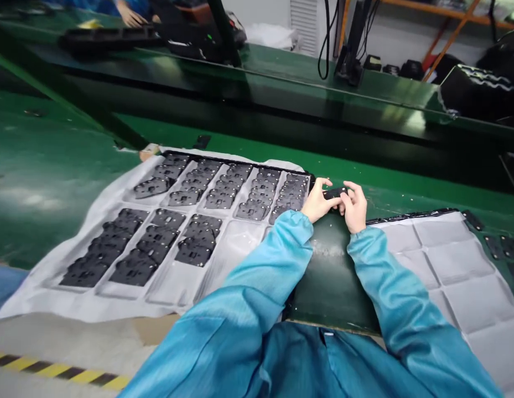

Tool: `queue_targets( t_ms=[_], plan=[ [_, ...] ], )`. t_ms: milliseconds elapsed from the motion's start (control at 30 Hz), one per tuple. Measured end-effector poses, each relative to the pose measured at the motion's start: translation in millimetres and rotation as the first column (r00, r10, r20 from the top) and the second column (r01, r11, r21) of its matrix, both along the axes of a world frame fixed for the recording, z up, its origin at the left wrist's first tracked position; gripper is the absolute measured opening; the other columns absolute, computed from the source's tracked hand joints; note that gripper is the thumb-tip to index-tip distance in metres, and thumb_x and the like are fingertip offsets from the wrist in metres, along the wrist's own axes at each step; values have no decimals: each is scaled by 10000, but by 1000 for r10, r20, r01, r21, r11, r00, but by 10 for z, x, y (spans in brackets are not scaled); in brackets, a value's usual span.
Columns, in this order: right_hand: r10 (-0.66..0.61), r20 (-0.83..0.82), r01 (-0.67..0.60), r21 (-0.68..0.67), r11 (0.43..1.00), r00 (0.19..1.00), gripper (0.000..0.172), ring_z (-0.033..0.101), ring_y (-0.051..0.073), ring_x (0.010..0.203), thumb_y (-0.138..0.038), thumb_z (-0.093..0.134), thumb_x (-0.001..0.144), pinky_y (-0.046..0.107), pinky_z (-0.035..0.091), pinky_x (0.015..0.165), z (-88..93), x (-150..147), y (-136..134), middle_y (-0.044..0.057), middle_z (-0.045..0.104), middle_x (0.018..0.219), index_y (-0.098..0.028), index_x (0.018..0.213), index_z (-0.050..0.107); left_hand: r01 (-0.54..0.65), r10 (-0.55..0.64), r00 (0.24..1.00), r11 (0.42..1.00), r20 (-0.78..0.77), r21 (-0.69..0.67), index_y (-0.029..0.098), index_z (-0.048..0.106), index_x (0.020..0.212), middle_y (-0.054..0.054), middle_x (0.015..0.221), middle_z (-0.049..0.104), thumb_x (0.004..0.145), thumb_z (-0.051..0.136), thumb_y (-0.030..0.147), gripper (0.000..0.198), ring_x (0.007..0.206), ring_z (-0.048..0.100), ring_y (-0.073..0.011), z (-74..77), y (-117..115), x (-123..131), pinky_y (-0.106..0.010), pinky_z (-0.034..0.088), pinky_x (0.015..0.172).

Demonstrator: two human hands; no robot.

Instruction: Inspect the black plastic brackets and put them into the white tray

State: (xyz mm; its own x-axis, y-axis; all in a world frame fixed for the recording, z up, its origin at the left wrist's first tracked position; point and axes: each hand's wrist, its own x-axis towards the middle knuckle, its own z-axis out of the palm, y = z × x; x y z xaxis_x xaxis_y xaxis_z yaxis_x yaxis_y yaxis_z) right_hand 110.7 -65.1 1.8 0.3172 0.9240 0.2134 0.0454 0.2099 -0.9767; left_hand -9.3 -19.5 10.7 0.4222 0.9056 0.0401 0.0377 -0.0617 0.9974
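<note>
Between my two hands is a small flat black plastic part (335, 193), held above the green table. My left hand (317, 203) pinches its left end with thumb and fingers. At its right end, my right hand (354, 206) has its thumb and fingers closed on the same part. To the left lies a compartment tray (240, 235) lined with white sheet. Stacked black plates (200, 237) with small holes fill several of its compartments. On the right, a second tray (456, 257) is covered by a white sheet.
Loose black parts lie beyond the left tray (202, 142) and at the right edge (494, 246). A green post (74, 91) slants down to the left tray's far corner. Behind runs a conveyor line (273, 121). Another person's hand (130, 15) shows at the top left.
</note>
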Motion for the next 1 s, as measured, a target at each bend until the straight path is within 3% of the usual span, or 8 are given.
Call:
queue_targets(
  t_ms=[133,400,600,800,1000],
  plan=[
    [-63,15,63,15,998,998,293,399,64,416,-314,541,865,188,347,372,13,-4,-8,-66,449,601,-229,1143,505,-78,78,997,996,6,38,205,351,1104,52,669,538,733,689,264,505,513,536,-86,14,-59,37,-214,446,521],
    [-122,53,123,-10,992,991,341,469,81,447,-405,545,884,192,386,386,2,-11,-22,-53,489,623,-259,1177,451,-47,58,976,997,210,-57,239,336,1121,7,801,555,786,666,296,474,516,548,-79,7,-48,48,-211,438,474],
    [-129,63,130,-3,992,990,363,511,95,496,-438,541,889,197,406,400,22,-15,-33,-44,487,638,-273,1199,448,-80,93,971,994,219,-68,242,337,1178,3,825,576,758,699,311,560,636,621,-101,35,-41,50,-223,503,583],
    [-128,87,129,2,992,988,429,539,118,554,-458,533,891,207,417,412,51,-31,-47,-16,512,679,-276,1267,435,-105,111,970,994,215,-43,252,351,1250,-4,828,590,758,698,278,603,660,617,-116,93,-63,50,-233,512,574],
    [-125,88,127,-13,992,988,387,535,108,557,-454,549,884,196,411,413,67,-28,-60,-13,519,672,-252,1211,507,-85,92,972,996,217,-41,231,397,1139,10,792,578,762,686,277,477,628,607,-96,64,-50,36,-206,491,555]
  ],
)
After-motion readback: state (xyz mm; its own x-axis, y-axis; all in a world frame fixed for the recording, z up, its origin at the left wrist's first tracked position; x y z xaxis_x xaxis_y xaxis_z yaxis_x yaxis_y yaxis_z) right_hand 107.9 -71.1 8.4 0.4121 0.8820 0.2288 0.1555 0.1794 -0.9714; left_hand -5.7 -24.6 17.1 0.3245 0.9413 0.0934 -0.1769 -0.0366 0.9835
